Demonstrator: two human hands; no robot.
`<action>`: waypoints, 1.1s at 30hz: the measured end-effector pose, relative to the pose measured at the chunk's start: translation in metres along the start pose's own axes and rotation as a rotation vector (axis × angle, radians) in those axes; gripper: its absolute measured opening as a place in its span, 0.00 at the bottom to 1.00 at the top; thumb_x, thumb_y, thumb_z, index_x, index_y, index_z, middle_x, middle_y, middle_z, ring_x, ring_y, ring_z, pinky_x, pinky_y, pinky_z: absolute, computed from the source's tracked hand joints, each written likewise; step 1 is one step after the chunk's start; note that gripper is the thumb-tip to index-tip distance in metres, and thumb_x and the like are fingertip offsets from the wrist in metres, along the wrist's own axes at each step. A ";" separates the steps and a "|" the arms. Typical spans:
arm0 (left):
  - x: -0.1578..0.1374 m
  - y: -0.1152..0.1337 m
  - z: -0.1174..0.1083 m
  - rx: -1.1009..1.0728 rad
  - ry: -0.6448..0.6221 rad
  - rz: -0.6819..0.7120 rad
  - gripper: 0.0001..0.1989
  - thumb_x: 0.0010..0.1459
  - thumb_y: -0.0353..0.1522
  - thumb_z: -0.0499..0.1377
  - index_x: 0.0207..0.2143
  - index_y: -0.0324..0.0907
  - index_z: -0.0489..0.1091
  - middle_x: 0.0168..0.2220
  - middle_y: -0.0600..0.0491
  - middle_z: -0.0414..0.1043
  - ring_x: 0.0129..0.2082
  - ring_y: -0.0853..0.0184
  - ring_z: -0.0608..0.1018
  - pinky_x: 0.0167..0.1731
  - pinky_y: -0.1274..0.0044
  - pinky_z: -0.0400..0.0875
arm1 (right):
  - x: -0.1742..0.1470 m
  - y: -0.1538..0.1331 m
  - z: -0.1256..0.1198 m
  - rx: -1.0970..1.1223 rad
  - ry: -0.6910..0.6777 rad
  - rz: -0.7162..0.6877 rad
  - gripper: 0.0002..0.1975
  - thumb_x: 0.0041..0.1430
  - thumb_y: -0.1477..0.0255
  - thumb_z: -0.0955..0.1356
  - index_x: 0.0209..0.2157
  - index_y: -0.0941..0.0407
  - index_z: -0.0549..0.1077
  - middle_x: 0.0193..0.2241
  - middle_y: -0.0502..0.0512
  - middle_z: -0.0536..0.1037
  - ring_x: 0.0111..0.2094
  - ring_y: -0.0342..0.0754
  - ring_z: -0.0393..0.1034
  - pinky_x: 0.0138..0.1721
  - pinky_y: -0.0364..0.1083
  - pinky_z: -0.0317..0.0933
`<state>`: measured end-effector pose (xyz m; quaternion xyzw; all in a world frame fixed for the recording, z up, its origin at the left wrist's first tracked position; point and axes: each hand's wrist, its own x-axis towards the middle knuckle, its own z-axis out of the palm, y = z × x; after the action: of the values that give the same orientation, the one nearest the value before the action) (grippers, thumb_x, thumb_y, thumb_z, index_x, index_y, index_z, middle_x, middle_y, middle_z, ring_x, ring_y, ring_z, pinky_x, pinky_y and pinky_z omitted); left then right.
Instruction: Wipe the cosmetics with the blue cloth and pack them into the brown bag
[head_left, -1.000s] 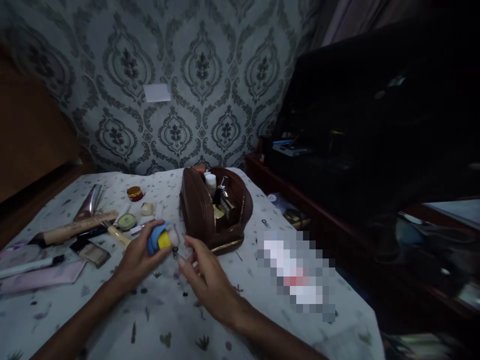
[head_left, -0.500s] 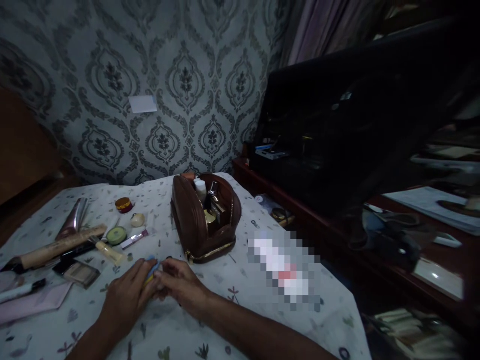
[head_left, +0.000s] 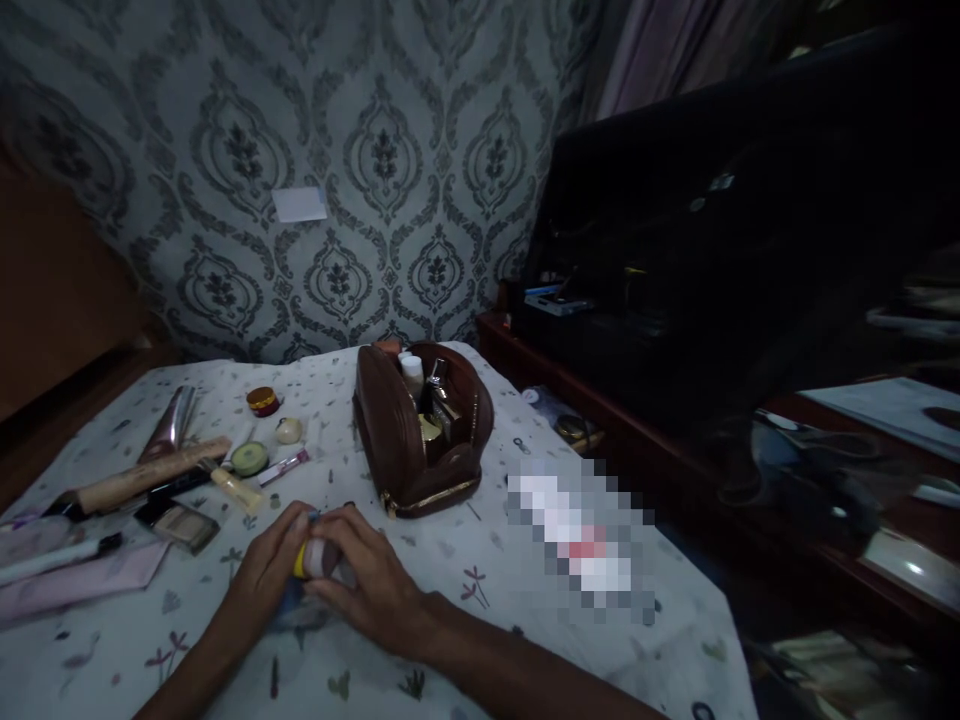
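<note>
Both of my hands meet above the near middle of the table. Between them is a small container (head_left: 319, 557) with a pale pinkish body, a yellow band and a bit of blue; its exact kind is hard to make out. My left hand (head_left: 262, 565) closes round its left side, and my right hand (head_left: 379, 585) grips the right side. Just beyond stands a brown makeup bag (head_left: 397, 440), unzipped, with a white-capped bottle (head_left: 412, 372) and other cosmetics upright inside.
Cosmetics lie to the left: a metallic tube (head_left: 169, 425), a green round compact (head_left: 250, 458), a dark-edged compact (head_left: 180, 525), a red-and-gold jar (head_left: 262, 401) and a pink pouch (head_left: 97, 582). A blurred-out item (head_left: 577, 540) is at right. A large black screen (head_left: 697, 250) stands beyond.
My hands have turned the container, so more of its pale body and yellow band shows. The view has shifted slightly left, moving everything a little rightward.
</note>
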<state>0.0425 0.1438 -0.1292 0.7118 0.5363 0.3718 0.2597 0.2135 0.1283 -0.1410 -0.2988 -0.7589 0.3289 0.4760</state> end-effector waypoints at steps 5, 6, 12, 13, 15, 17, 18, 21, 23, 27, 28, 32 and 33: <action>-0.003 0.010 -0.003 -0.128 -0.032 -0.072 0.21 0.64 0.50 0.46 0.30 0.45 0.65 0.25 0.56 0.66 0.27 0.65 0.71 0.29 0.75 0.68 | 0.001 0.001 0.002 0.021 0.024 0.074 0.20 0.57 0.70 0.72 0.50 0.55 0.68 0.46 0.56 0.73 0.46 0.48 0.69 0.48 0.47 0.64; -0.004 0.011 -0.003 -0.123 -0.030 -0.070 0.21 0.64 0.49 0.46 0.31 0.44 0.65 0.24 0.56 0.65 0.27 0.65 0.70 0.28 0.75 0.67 | 0.002 0.003 0.004 0.057 0.035 0.142 0.20 0.55 0.69 0.73 0.49 0.55 0.68 0.43 0.55 0.73 0.44 0.48 0.69 0.46 0.47 0.65; -0.010 0.004 -0.007 0.022 -0.002 -0.005 0.18 0.64 0.46 0.46 0.41 0.43 0.66 0.23 0.58 0.68 0.24 0.65 0.72 0.29 0.74 0.64 | 0.010 0.006 0.009 0.597 -0.075 0.522 0.26 0.52 0.54 0.72 0.45 0.55 0.66 0.27 0.47 0.68 0.27 0.45 0.70 0.27 0.44 0.63; -0.011 0.003 -0.008 0.043 0.005 0.010 0.18 0.63 0.46 0.47 0.41 0.43 0.65 0.24 0.58 0.69 0.25 0.65 0.72 0.29 0.75 0.64 | 0.011 0.005 0.009 0.657 -0.087 0.547 0.26 0.51 0.53 0.72 0.44 0.55 0.66 0.27 0.46 0.68 0.26 0.45 0.70 0.26 0.43 0.62; -0.012 0.002 -0.009 0.056 0.002 0.028 0.17 0.63 0.46 0.47 0.40 0.43 0.65 0.24 0.58 0.69 0.25 0.66 0.72 0.29 0.75 0.63 | 0.012 0.004 0.009 0.690 -0.089 0.556 0.25 0.49 0.54 0.73 0.40 0.55 0.65 0.27 0.46 0.69 0.26 0.44 0.71 0.26 0.43 0.61; -0.011 0.005 -0.010 0.027 -0.029 0.022 0.17 0.64 0.46 0.46 0.39 0.43 0.64 0.23 0.59 0.67 0.24 0.67 0.70 0.29 0.76 0.63 | 0.012 0.004 0.009 0.655 -0.078 0.528 0.22 0.50 0.56 0.73 0.39 0.55 0.65 0.28 0.47 0.70 0.26 0.44 0.70 0.26 0.42 0.61; -0.011 0.007 -0.010 -0.002 -0.048 0.015 0.17 0.65 0.46 0.45 0.39 0.43 0.64 0.23 0.59 0.66 0.24 0.68 0.69 0.29 0.76 0.62 | 0.011 0.005 0.009 0.621 -0.064 0.502 0.21 0.51 0.57 0.73 0.38 0.55 0.65 0.29 0.47 0.70 0.26 0.43 0.69 0.26 0.42 0.61; -0.008 0.013 -0.011 -0.092 -0.079 -0.008 0.18 0.66 0.46 0.44 0.36 0.43 0.63 0.24 0.60 0.63 0.25 0.68 0.68 0.29 0.77 0.61 | 0.007 0.006 0.009 0.427 -0.015 0.377 0.19 0.53 0.60 0.73 0.40 0.55 0.67 0.32 0.49 0.71 0.31 0.44 0.69 0.32 0.44 0.64; -0.007 0.015 -0.010 -0.144 -0.081 -0.018 0.19 0.66 0.46 0.44 0.33 0.43 0.62 0.25 0.59 0.61 0.26 0.69 0.67 0.30 0.77 0.61 | 0.004 0.007 0.008 0.242 0.008 0.263 0.18 0.54 0.62 0.72 0.44 0.55 0.68 0.36 0.52 0.73 0.36 0.47 0.70 0.38 0.46 0.65; -0.006 0.015 -0.010 -0.197 -0.083 -0.027 0.19 0.66 0.47 0.45 0.31 0.43 0.62 0.25 0.59 0.61 0.27 0.69 0.66 0.30 0.77 0.61 | -0.001 0.006 0.006 0.018 0.028 0.114 0.18 0.58 0.64 0.71 0.48 0.55 0.69 0.42 0.57 0.75 0.42 0.50 0.70 0.44 0.48 0.65; -0.006 0.015 -0.011 -0.195 -0.079 -0.028 0.19 0.66 0.47 0.45 0.32 0.43 0.62 0.26 0.58 0.61 0.27 0.69 0.66 0.30 0.77 0.62 | -0.001 0.006 0.006 0.009 0.030 0.121 0.18 0.58 0.64 0.71 0.48 0.55 0.69 0.42 0.57 0.75 0.41 0.50 0.70 0.44 0.48 0.65; -0.010 0.013 -0.011 -0.160 -0.055 -0.018 0.17 0.65 0.46 0.48 0.38 0.42 0.64 0.27 0.59 0.64 0.28 0.68 0.68 0.32 0.76 0.63 | 0.004 0.008 0.008 0.163 0.044 0.269 0.21 0.53 0.63 0.72 0.46 0.55 0.68 0.39 0.54 0.75 0.37 0.48 0.70 0.38 0.46 0.66; -0.010 0.013 -0.012 -0.146 -0.052 -0.006 0.17 0.64 0.46 0.48 0.40 0.42 0.64 0.28 0.59 0.65 0.29 0.68 0.68 0.32 0.76 0.63 | 0.005 0.008 0.009 0.232 0.045 0.309 0.21 0.52 0.62 0.73 0.45 0.54 0.67 0.38 0.53 0.75 0.36 0.47 0.70 0.37 0.46 0.66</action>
<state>0.0391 0.1298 -0.1149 0.6987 0.5031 0.3906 0.3258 0.2046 0.1354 -0.1480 -0.3621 -0.6502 0.4768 0.4677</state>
